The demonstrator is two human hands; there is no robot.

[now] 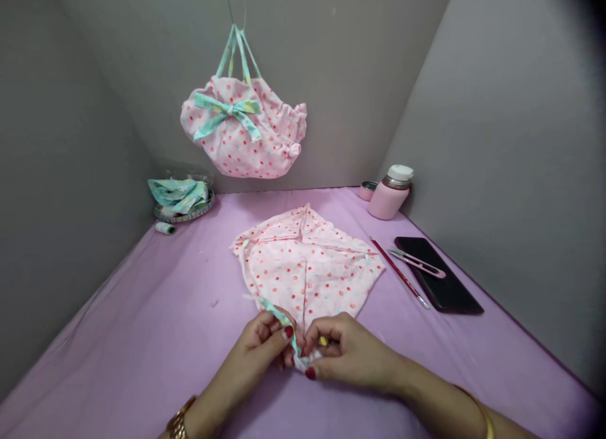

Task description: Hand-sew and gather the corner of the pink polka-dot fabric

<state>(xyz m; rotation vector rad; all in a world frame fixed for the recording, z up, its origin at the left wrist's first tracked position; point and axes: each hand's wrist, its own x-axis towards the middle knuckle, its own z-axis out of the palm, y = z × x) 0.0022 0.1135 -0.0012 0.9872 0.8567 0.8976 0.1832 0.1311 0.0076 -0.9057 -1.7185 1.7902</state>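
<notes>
My left hand pinches a narrow mint-green fabric strip with a yellowish pattern. Close beside it, my right hand has its thumb and fingers closed at the lower end of the strip, where some white material shows. Whether a needle or thread is between the right fingertips, I cannot tell. Just beyond both hands a pink fabric piece with red dots lies spread on the table, its seams crossing near the middle. The hands cover its near corner, so I cannot see whether the strip joins it.
A pink dotted bag with mint straps and bow hangs at the back. Left stand a tray of mint fabric and a thread spool. Right are a pencil, thread snips on a black phone, and a pink jar.
</notes>
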